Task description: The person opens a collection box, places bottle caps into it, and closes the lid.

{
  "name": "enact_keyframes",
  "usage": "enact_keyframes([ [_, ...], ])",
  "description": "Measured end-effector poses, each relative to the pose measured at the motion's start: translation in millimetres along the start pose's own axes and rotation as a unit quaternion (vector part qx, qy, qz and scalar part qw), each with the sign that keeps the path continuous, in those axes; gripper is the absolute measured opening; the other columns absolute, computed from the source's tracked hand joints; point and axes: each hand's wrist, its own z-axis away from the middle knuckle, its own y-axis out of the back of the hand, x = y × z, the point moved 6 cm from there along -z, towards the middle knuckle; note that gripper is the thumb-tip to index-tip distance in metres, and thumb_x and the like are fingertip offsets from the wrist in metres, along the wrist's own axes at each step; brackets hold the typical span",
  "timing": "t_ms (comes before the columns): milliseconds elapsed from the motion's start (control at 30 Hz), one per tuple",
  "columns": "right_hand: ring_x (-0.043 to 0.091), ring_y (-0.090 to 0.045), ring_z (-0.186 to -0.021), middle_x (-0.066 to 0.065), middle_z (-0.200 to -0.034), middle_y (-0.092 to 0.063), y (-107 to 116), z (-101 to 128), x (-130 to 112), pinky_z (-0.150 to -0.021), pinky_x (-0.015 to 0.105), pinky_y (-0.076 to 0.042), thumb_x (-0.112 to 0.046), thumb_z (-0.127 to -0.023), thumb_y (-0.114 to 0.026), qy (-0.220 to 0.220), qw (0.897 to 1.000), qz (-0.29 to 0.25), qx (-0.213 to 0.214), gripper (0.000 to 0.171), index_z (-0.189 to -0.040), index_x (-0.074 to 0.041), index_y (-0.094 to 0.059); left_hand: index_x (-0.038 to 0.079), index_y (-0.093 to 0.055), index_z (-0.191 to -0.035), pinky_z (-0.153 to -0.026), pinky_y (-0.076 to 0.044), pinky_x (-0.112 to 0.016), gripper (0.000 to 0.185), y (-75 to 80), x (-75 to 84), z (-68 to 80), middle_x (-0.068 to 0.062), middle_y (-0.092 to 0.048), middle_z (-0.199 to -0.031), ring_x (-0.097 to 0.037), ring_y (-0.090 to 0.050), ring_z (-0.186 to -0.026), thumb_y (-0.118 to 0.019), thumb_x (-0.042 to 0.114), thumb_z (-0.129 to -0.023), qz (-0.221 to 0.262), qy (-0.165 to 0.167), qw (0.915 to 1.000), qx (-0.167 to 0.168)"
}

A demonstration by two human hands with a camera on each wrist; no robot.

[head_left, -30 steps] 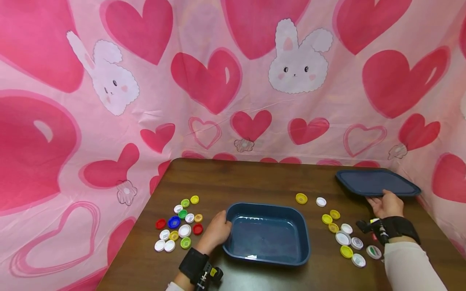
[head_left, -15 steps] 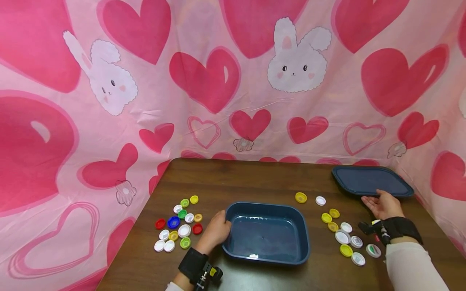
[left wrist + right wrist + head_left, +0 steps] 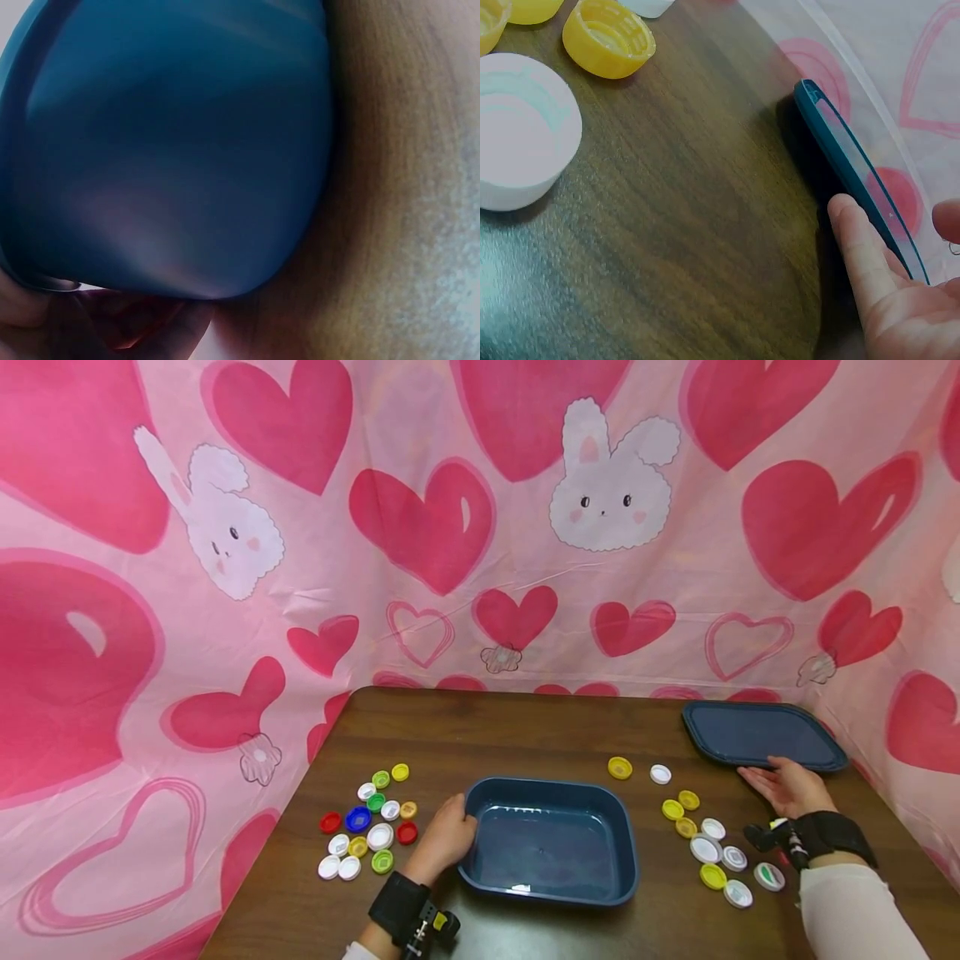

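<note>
Left hand [image 3: 447, 837] grips the tub [image 3: 550, 842] rim; right hand [image 3: 787, 785], fingers straight, touches the lid [image 3: 761, 735] near edge. A nudge could slide the lid off the counter [image 3: 487, 735] far right.

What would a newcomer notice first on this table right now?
The blue tub sits mid-table, empty, with the left hand gripping its left rim. Bright bottle caps lie in two clusters, one left of the tub and one to its right. At the far right corner lies the flat blue lid, with the right hand open, fingers at its near edge.
</note>
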Motion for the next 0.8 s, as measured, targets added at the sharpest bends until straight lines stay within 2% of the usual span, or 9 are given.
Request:
enact_keyframes([
  [100,0.021,-0.072,-0.077,0.008,-0.077,-0.064,-2,1,0,-0.106,0.031,-0.043,-0.023,-0.109,-0.03,-0.002,1.0,0.022,-0.005,0.076,-0.151,-0.028,0.032,-0.013,-0.041,-0.144,-0.107,-0.039,-0.064,0.05,0.7,1.0,-0.2,-0.03,-0.049,-0.142,-0.042,-0.052,-0.127,-0.05,0.007,-0.099,-0.005,-0.004,1.0,0.003],
  [267,0.02,-0.072,-0.076,0.007,-0.079,-0.063,-1,2,-2,-0.107,0.034,-0.042,-0.021,-0.108,-0.03,0.007,0.998,0.053,0.019,0.077,-0.151,-0.03,0.033,-0.014,-0.041,-0.144,-0.108,-0.038,-0.063,0.051,1.0,1.9,0.4,-0.031,-0.048,-0.144,-0.043,-0.05,-0.13,-0.05,0.007,-0.099,-0.009,-0.008,0.9999,0.007],
  [433,0.02,-0.071,-0.075,0.016,-0.108,-0.051,-2,7,-4,-0.108,0.035,-0.038,-0.021,-0.109,-0.03,0.014,0.995,0.084,0.045,0.075,-0.153,-0.027,0.031,-0.014,-0.04,-0.145,-0.108,-0.039,-0.063,0.051,-0.6,0.1,0.6,-0.03,-0.047,-0.144,-0.042,-0.051,-0.127,-0.05,0.007,-0.099,-0.002,-0.002,1.0,0.0],
  [467,0.02,-0.071,-0.075,0.016,-0.109,-0.051,-3,8,-4,-0.108,0.035,-0.04,-0.021,-0.108,-0.03,0.015,0.994,0.092,0.05,0.075,-0.154,-0.026,0.029,-0.014,-0.039,-0.145,-0.107,-0.039,-0.064,0.051,-0.9,-0.3,0.7,-0.03,-0.048,-0.144,-0.041,-0.052,-0.127,-0.05,0.007,-0.1,-0.001,-0.001,1.0,-0.001],
  [533,0.019,-0.071,-0.075,0.013,-0.108,-0.053,-7,10,-6,-0.107,0.036,-0.041,-0.02,-0.108,-0.031,0.025,0.992,0.114,0.05,0.075,-0.155,-0.022,0.027,-0.013,-0.039,-0.145,-0.107,-0.039,-0.063,0.051,-1.1,-0.9,0.7,-0.03,-0.047,-0.144,-0.042,-0.051,-0.127,-0.05,0.007,-0.1,0.001,0.002,1.0,-0.002],
  [600,0.017,-0.071,-0.077,0.006,-0.097,-0.059,-14,12,-8,-0.104,0.037,-0.045,-0.019,-0.108,-0.032,0.046,0.987,0.151,0.04,0.074,-0.158,-0.015,0.022,-0.013,-0.04,-0.145,-0.107,-0.039,-0.064,0.051,-0.7,-0.5,0.8,-0.03,-0.047,-0.144,-0.042,-0.051,-0.127,-0.05,0.007,-0.1,0.0,0.002,1.0,-0.001],
  [700,0.013,-0.072,-0.077,-0.003,-0.083,-0.063,-30,14,-11,-0.096,0.036,-0.053,-0.018,-0.108,-0.034,0.094,0.967,0.234,0.029,0.07,-0.158,0.003,0.011,-0.013,-0.04,-0.145,-0.106,-0.04,-0.063,0.051,0.0,0.2,1.3,-0.03,-0.048,-0.144,-0.042,-0.052,-0.128,-0.05,0.008,-0.1,-0.002,0.002,1.0,0.002],
  [733,0.011,-0.072,-0.078,-0.004,-0.085,-0.064,-37,15,-11,-0.093,0.033,-0.055,-0.018,-0.108,-0.034,0.114,0.955,0.272,0.024,0.068,-0.157,0.008,0.005,-0.013,-0.04,-0.145,-0.106,-0.04,-0.063,0.051,0.4,0.7,1.4,-0.03,-0.048,-0.144,-0.042,-0.052,-0.127,-0.05,0.008,-0.1,-0.003,0.001,1.0,0.003],
  [800,0.006,-0.07,-0.08,0.005,-0.093,-0.067,-53,17,-11,-0.086,0.028,-0.058,-0.02,-0.109,-0.034,0.151,0.917,0.368,0.024,0.065,-0.153,0.018,-0.004,-0.014,-0.041,-0.144,-0.106,-0.041,-0.063,0.05,1.2,1.7,1.7,-0.03,-0.049,-0.143,-0.042,-0.053,-0.126,-0.051,0.007,-0.099,-0.005,-0.004,1.0,0.007],
])
